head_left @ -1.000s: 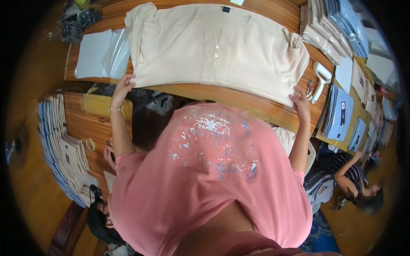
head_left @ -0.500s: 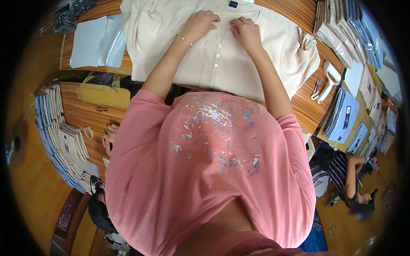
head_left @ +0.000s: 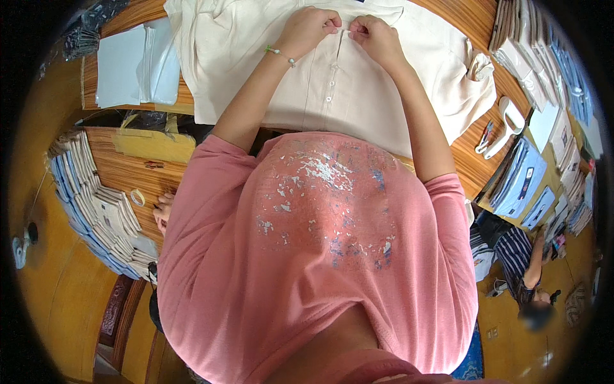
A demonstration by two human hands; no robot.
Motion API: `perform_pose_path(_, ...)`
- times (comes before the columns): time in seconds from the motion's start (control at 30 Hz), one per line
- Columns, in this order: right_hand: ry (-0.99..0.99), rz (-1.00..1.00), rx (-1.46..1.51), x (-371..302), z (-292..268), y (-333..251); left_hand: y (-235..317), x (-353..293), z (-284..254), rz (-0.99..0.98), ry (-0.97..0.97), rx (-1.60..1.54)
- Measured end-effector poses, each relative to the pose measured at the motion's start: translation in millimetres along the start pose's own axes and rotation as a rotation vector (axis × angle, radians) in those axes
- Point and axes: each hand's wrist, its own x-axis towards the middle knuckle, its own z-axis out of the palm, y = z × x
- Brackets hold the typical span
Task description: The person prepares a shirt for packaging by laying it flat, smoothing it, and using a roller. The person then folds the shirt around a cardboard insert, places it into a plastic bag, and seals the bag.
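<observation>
A cream button-front shirt [head_left: 256,96] lies spread over the wooden table, its collar end far from me. Both hands work at the placket, above a few white buttons [head_left: 330,91]. My left hand [head_left: 311,29], with a beaded bracelet at the wrist, pinches the placket's left edge. My right hand [head_left: 374,37] pinches the edge just opposite, a small gap away from the left. Whether a button sits between the fingers is hidden. The dark neck label [head_left: 360,1] is cut off at the top edge.
Clear plastic bags with white sheets [head_left: 128,67] lie left. On the right are a white lint roller [head_left: 508,128], small thread snips [head_left: 484,136] and stacked folded shirts [head_left: 521,176]. More folded shirts [head_left: 109,211] stand at lower left, near another person's hand [head_left: 164,212]. A co-worker [head_left: 511,256] is at far right.
Both hands have come closer together at the placket, and their fingers have closed into pinches on the cloth. The view has shifted slightly, so the shirt's collar end has moved up out of sight.
</observation>
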Motion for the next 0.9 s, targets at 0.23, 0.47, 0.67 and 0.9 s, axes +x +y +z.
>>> perform_pose_path(0.23,-0.03,0.0,-0.098,1.6,-9.5,-13.3,-0.2,4.1,3.6,-0.036,0.008,-0.254)
perform_pose_path(0.47,-0.015,-0.002,-0.086,6.3,-2.4,-5.3,-11.5,3.6,10.9,-0.035,0.041,-0.303)
perform_pose_path(0.67,-0.011,0.018,-0.163,10.8,1.4,-3.0,-5.0,-1.4,6.3,-0.131,0.012,-0.303)
perform_pose_path(0.9,-0.107,0.127,-0.092,14.0,-9.7,-16.5,0.2,4.9,-0.6,-0.14,-0.015,-0.214)
